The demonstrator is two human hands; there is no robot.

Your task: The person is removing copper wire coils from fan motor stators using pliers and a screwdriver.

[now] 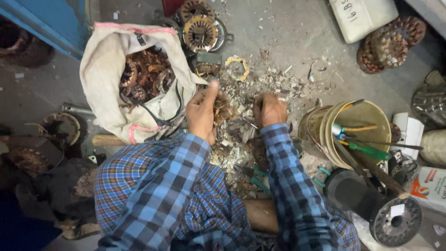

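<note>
My left hand grips a tangled bundle of old copper winding just above a heap of paper and wire scraps on the floor. My right hand is closed around a thin metal tool whose tip points toward the bundle. Both arms wear blue and orange checked sleeves. The bundle is partly hidden by my left fingers.
A white sack of copper windings stands open at the left. Motor stators lie behind it. A yellow bucket with several tools sits at the right, beside a black wire spool. More stators lie at the far right.
</note>
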